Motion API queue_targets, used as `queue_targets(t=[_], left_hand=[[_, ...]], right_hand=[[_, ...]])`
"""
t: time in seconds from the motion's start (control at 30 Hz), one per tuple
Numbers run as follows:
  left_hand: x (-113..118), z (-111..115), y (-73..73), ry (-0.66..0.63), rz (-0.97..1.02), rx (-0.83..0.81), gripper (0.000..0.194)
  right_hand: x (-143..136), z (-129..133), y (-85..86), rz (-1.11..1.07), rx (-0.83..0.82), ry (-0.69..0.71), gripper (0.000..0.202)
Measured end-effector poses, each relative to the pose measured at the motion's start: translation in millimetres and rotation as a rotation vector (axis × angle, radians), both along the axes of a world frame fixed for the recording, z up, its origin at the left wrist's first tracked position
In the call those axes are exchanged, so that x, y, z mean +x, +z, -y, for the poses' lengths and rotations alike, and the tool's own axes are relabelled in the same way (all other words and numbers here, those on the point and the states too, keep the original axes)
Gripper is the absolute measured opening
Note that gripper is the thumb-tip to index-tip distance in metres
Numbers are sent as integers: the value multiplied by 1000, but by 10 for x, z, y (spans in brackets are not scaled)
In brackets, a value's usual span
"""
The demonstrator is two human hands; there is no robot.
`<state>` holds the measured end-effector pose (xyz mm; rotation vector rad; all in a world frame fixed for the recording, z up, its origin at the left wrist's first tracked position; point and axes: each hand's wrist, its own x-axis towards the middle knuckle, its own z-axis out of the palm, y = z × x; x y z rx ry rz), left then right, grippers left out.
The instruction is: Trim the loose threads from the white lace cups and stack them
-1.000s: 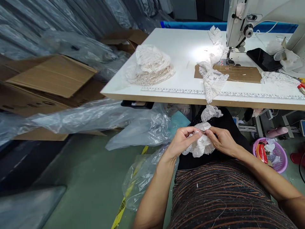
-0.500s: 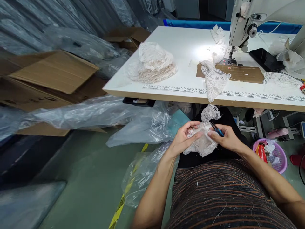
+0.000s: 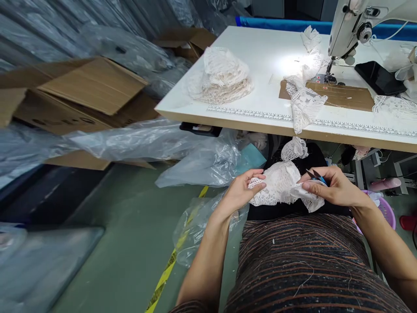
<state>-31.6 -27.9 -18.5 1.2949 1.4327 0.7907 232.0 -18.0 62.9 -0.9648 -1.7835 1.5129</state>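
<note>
White lace fabric [image 3: 282,180] is stretched over my lap between my two hands. My left hand [image 3: 244,187] pinches its left edge between thumb and fingers. On the other side, my right hand [image 3: 329,187] grips the lace and also holds small blue snips [image 3: 317,177], their dark blades pointing up and left. Another scalloped lace piece [image 3: 294,148] hangs just below the table edge. Above it a lace strip [image 3: 306,106] runs over the front of the white table [image 3: 260,43] towards the sewing machine [image 3: 347,30].
A lace stack [image 3: 224,76] sits at the table's left. A black phone [image 3: 379,78] lies right of the needle. Cardboard boxes [image 3: 94,87] and clear plastic [image 3: 195,167] are at the left. A purple basket [image 3: 387,213] stands on the floor at the right.
My hands have moved apart, my right hand going right, and the lace between them is spread wider. The view has shifted, so the table and machine appear further right and slightly higher.
</note>
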Motion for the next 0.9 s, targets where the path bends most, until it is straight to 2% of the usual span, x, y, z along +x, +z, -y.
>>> queue_targets(t=[0.1, 0.2, 0.33, 0.53, 0.63, 0.77, 0.9], left_hand=[[-8, 18, 71, -20, 39, -11, 53], [17, 44, 178, -58, 67, 6, 49], [74, 69, 384, -135, 62, 35, 41], [146, 74, 671, -147, 2, 38, 33], [150, 12, 676, -110, 36, 11, 34], [134, -145, 546, 11, 166, -50, 40], [142, -245, 447, 81, 267, -89, 44]], right_hand=[[-3, -19, -25, 14, -23, 13, 38], [6, -65, -96, -4, -56, -66, 41], [30, -107, -199, -14, -110, -148, 44], [55, -126, -292, -41, -206, -213, 47], [46, -162, -356, -78, -272, -293, 50], [11, -227, -429, -98, -369, -395, 56], [-11, -252, -424, -87, -307, -419, 53]])
